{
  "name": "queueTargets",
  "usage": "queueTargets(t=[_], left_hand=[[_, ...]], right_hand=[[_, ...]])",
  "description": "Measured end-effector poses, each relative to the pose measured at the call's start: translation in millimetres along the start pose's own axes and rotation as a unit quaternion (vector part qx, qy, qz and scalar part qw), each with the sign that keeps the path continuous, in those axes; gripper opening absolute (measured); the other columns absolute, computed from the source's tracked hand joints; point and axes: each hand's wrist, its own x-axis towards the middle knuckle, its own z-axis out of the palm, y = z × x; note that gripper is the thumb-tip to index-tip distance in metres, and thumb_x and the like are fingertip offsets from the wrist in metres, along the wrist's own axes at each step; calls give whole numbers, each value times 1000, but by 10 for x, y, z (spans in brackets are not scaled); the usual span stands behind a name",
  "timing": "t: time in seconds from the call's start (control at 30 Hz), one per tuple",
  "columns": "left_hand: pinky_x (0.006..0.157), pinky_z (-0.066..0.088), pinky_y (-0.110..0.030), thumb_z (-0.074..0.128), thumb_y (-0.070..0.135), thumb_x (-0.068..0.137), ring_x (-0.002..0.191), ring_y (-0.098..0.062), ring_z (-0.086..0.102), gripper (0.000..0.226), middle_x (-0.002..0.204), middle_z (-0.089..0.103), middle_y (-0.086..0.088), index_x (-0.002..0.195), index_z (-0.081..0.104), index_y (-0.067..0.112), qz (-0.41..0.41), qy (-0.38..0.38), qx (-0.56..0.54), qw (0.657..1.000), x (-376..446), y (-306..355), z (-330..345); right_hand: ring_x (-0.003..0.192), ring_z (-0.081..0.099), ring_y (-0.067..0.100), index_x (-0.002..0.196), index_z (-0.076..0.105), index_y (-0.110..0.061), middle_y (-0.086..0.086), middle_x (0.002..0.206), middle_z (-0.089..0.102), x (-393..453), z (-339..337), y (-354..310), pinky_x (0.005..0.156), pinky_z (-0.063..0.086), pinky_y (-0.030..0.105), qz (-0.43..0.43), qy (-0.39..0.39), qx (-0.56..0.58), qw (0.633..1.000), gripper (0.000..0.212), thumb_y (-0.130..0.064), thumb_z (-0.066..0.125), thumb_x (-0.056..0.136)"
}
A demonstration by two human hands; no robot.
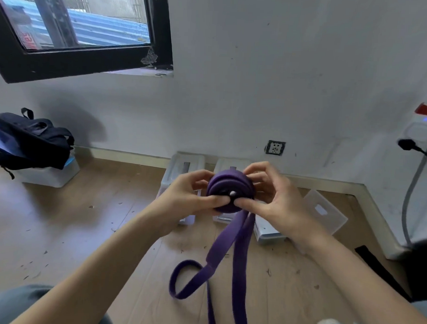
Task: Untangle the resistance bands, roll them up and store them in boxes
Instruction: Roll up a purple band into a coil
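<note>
Head view looks down on a wide purple rubber resistance band (231, 190), partly wound into a thick round coil held up in the air in front of the person, above the floor and in front of the boxes. From the underside of the coil two flat purple tails hang down; one bends into a loose loop just above the floor, the other runs straight to the lower edge of the picture. The left hand (189, 195) grips the coil from its left side, fingers curled over the top edge and thumb pressed flat on the coil's near face. The right hand (274, 198) grips it from the right, fingers curled around the far side and thumb pressed on the near face, the two thumb tips almost touching at the coil's centre.

Behind the hands, three clear plastic storage boxes (183, 170) stand side by side on the light wooden floor (84, 218) against the white wall (259, 78). A clear plastic lid (327, 212) lies flat on the floor just right of them. A wall socket (275, 147) sits low on the wall above the boxes. At far left a dark navy backpack (31, 143) rests on another clear box. A black-framed window (79, 36) fills the upper left.
</note>
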Motion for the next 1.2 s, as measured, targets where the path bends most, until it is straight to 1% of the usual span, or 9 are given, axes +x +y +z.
queueTargets(t=[0.1, 0.17, 0.27, 0.43, 0.53, 0.73, 0.87, 1.07, 1.2], left_hand=[[81, 54, -22, 79, 37, 59, 88, -10, 69, 37, 94, 72, 7, 94, 68, 31, -5, -52, 103, 993, 12, 37, -31], [83, 53, -22, 80, 32, 64, 86, -7, 68, 25, 88, 72, 12, 85, 68, 37, 1, -59, 155, 986, 22, 42, -21], [85, 54, -25, 78, 27, 71, 87, -6, 67, 22, 87, 72, 11, 87, 67, 38, 19, -77, 189, 979, 28, 45, -6], [79, 55, -23, 76, 31, 68, 90, -15, 69, 37, 96, 73, 0, 102, 69, 19, 39, -76, 59, 995, -49, 163, -86], [83, 55, -29, 74, 29, 70, 97, -24, 68, 45, 103, 72, -7, 109, 66, 9, 14, -26, -74, 997, -45, 154, -135], [83, 54, -25, 70, 22, 71, 100, -17, 67, 45, 108, 70, -4, 115, 62, 12, -10, -13, -85, 996, -35, 53, 9], [82, 54, -25, 74, 14, 73, 94, -15, 67, 39, 99, 71, -1, 110, 64, 19, -4, -56, 13, 998, -38, 24, 34], [66, 55, -21, 79, 34, 56, 81, -16, 71, 32, 87, 75, -2, 86, 76, 24, 37, 27, -100, 994, -13, 87, 29], [68, 54, -18, 79, 29, 61, 83, -11, 70, 32, 89, 74, 2, 92, 73, 22, 30, -7, -41, 999, 7, 83, 9]], right_hand=[[91, 61, -4, 95, 55, -35, -9, 95, 66, 2, -47, 2, 82, 47, 9, -26, -59, -101, 993, 41, -11, 79, 72], [94, 60, -3, 100, 64, -29, -9, 99, 66, 1, -43, 22, 86, 46, 10, -52, -89, -131, 986, 37, -8, 77, 73], [90, 63, 2, 94, 65, -29, -12, 101, 61, 5, -28, 57, 84, 52, 18, -34, -33, -79, 996, 35, -14, 82, 67], [88, 69, 16, 91, 57, -20, 2, 94, 70, -8, -58, 24, 73, 56, 25, 54, 8, 172, 984, 46, -31, 82, 54], [82, 69, 11, 95, 51, -13, 4, 95, 67, -37, 42, 1, 67, 54, 19, 76, 27, 238, 968, 49, -21, 78, 56], [79, 70, 16, 101, 53, -9, 7, 90, 71, -37, 34, -27, 67, 55, 21, 74, 32, 189, 979, 33, -1, 72, 75], [89, 64, 5, 102, 63, -33, -9, 96, 68, -29, -41, -49, 80, 52, 18, -5, -30, -6, 1000, 35, -10, 72, 78], [86, 70, 15, 105, 61, -24, -2, 96, 73, 11, -42, -46, 72, 57, 25, 46, 13, 149, 988, 41, -34, 74, 67], [81, 71, 12, 94, 61, -22, -1, 86, 74, -2, -39, -39, 73, 56, 23, 19, 34, 93, 995, 33, -35, 73, 67]])
